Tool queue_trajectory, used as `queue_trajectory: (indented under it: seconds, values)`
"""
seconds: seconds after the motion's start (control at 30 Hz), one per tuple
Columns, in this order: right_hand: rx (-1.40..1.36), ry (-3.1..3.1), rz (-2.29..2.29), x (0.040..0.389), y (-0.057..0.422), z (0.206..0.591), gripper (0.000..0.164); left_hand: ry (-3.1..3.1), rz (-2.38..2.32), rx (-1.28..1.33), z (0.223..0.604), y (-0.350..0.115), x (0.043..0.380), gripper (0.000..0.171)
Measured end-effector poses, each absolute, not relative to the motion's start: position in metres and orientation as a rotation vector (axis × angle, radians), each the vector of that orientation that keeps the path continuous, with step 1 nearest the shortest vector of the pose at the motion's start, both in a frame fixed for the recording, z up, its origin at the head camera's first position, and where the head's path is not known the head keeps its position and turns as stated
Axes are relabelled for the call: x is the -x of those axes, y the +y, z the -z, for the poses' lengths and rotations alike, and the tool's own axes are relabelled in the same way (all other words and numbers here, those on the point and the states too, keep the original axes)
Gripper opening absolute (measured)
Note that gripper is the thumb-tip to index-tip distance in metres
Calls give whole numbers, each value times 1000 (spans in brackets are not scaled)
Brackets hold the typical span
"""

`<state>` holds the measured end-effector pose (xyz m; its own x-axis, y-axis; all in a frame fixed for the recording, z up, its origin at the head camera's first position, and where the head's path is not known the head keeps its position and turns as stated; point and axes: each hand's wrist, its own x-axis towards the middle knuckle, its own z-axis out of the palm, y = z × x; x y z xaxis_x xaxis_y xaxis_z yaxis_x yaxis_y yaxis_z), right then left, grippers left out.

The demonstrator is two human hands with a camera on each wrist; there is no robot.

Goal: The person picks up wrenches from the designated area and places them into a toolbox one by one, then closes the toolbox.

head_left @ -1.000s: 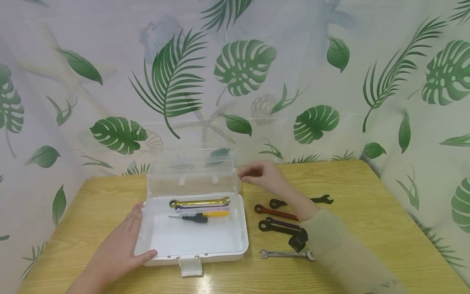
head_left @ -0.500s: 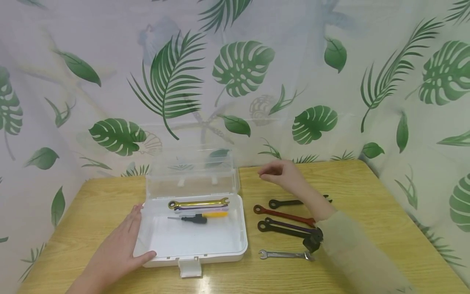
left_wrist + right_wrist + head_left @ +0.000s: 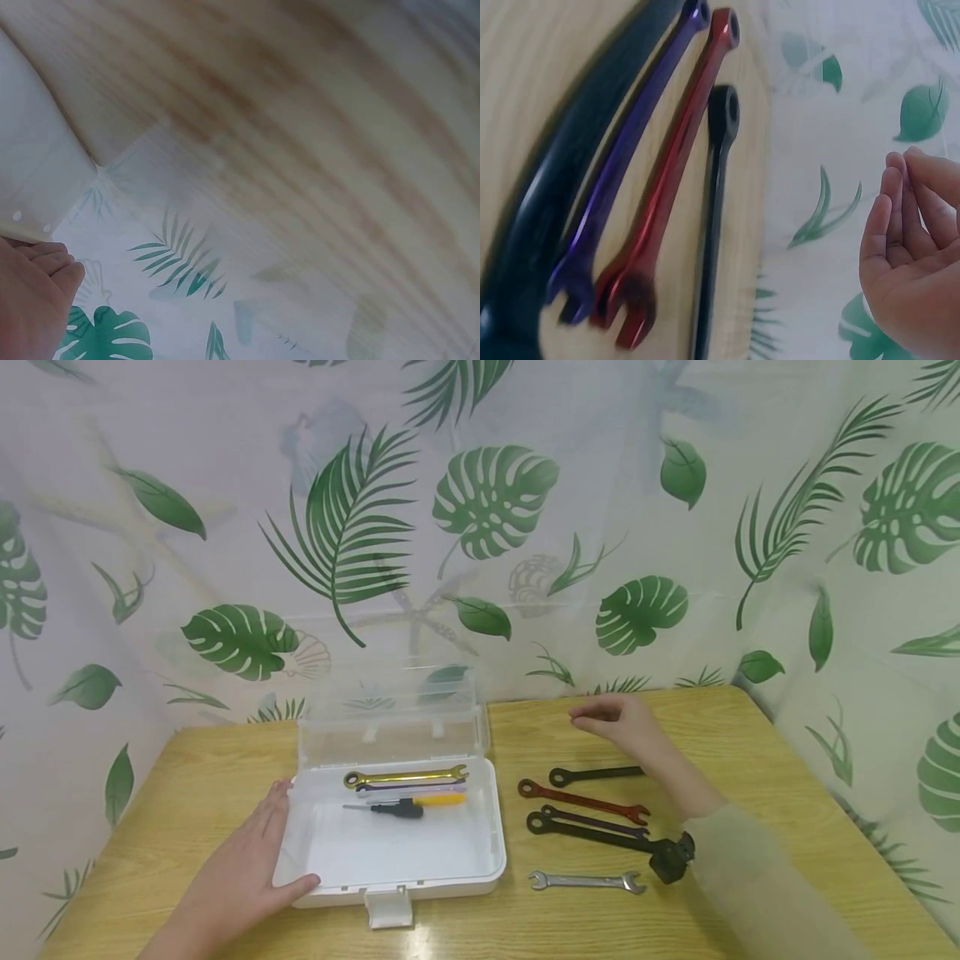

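Near the front of the yellow wood-grain table (image 3: 480, 935) lies a silver wrench (image 3: 587, 881). Beside it, the left hand (image 3: 236, 868) rests along the open white box (image 3: 442, 887), thumb spread apart. Farther back the right hand (image 3: 628, 725) hovers, thumb and fingertips together, before leaf-printed sheeting (image 3: 570, 410).

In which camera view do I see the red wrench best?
The right wrist view, because the red wrench appears largest there, with both ends in frame, although a little soft. The head view also shows it whole, but smaller. The left wrist view does not show it.
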<state>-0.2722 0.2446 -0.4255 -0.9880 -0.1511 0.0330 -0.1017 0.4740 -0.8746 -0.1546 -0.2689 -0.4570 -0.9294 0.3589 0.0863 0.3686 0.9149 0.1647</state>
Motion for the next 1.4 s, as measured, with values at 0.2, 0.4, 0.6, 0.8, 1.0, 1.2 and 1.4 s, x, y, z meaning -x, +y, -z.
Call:
queue_trajectory:
  seconds: [0.2,0.4,0.6,0.8,1.0,1.2,1.4]
  values:
    - [199,2703,1558,267,262,431,31,-3023,278,570,457,-269,155,121]
    - [185,2784,1452,264,274,441,31,-3028,278,569,456,-267,154,121]
    - [154,2785,1398,261,281,452,29,-3032,274,561,456,-267,154,122]
    - [196,2759,1395,259,284,462,27,-3031,271,558,456,-268,154,121]
    - [240,2755,1328,257,289,468,26,-3034,268,561,457,-268,155,121]
    - [262,2717,1312,258,294,475,27,-3039,262,557,457,-268,154,121]
    - [326,2660,1355,259,298,478,28,-3039,262,550,457,-268,154,121]
